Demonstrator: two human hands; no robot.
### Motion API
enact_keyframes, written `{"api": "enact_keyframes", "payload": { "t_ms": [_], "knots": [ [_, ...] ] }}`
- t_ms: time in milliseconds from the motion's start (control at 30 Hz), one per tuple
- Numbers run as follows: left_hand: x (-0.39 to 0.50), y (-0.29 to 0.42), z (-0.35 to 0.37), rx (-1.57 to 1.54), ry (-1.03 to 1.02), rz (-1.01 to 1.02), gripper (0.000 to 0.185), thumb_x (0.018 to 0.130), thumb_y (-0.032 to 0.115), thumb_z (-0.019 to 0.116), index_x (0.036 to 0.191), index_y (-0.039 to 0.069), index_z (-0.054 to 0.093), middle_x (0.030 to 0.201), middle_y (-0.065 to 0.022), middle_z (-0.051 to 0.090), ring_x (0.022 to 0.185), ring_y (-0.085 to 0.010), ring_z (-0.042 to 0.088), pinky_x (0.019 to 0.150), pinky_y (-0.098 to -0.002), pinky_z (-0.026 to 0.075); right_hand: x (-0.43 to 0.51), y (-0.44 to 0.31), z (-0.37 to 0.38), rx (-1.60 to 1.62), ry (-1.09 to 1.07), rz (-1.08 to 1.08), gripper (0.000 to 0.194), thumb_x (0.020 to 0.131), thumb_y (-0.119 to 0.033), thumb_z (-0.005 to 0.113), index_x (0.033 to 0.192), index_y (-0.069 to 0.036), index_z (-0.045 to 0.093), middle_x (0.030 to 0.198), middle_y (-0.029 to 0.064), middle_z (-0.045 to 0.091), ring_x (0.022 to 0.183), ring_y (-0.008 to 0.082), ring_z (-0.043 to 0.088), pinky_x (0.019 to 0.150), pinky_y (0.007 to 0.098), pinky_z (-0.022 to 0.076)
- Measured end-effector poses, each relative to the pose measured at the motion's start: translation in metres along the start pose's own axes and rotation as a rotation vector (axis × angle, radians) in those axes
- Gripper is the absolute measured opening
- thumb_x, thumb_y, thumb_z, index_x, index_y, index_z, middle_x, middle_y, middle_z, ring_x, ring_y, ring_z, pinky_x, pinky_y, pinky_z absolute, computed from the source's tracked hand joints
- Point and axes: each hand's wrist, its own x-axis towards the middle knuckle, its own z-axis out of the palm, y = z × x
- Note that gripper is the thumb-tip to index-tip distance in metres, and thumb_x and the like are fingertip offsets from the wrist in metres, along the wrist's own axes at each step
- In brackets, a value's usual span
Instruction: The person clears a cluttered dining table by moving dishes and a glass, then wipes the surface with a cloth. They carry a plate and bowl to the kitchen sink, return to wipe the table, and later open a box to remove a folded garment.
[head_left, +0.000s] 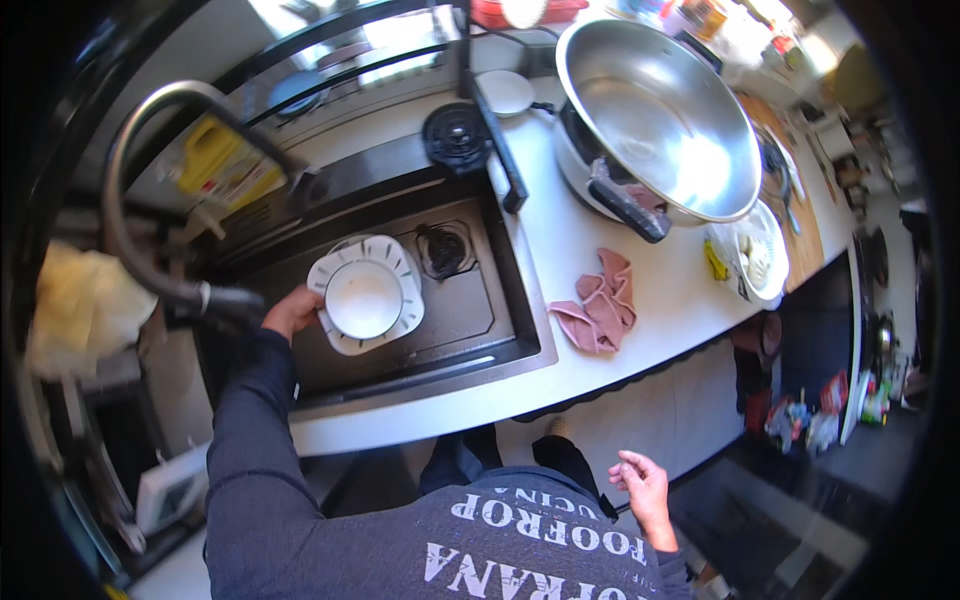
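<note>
In the dark kitchen sink (457, 330) stands a stack of white dishes: a round white bowl (364, 300) with a dark rim on squarish plates (411, 315) with dark marks near their edges. My left hand (296, 311) grips the left edge of this stack; which of the dishes it holds is not clear. My right hand (641, 484) hangs in front of my body, past the counter's edge, its fingers loosely curled and holding nothing. On the counter, right of the sink, lies a crumpled pink cloth (600, 304), touched by neither hand.
A curved faucet (124, 187) arches at the left. A black drain part (444, 251) sits in the sink. A large steel pot (660, 120) stands tilted on the white counter (517, 405), beside a white basket (765, 251). Behind the sink is a yellow jug (217, 161).
</note>
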Motion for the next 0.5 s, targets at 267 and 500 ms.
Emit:
{"api": "enact_keyframes", "payload": {
  "t_ms": [267,500],
  "knots": [
    [0.074,-0.024,-0.019,-0.040,-0.015,-0.186,0.040,0.084,0.000,0.058,0.124,0.004,0.060,0.116,-0.0129,0.067,0.105,-0.0319,0.066,0.085,-0.0522,0.056,0.013,-0.030,0.032,0.018,0.012,0.043,0.031,0.097,-0.010,0.056,0.124,0.004,0.060,0.094,0.0095,0.070,0.081,0.0133,0.066,0.074,0.0260,0.0530],
    [0.103,-0.057,-0.033,-0.081,0.103,-0.278,0.044,0.086,0.000,0.057,0.130,0.005,0.054,0.116,-0.0117,0.066,0.102,-0.0325,0.066,0.085,-0.0497,0.057,0.059,-0.054,0.050,-0.438,0.190,-0.302,0.047,0.088,-0.015,0.067,0.131,0.000,0.057,0.106,0.0134,0.068,0.091,0.0230,0.067,0.080,0.0331,0.0541]
  ]
}}
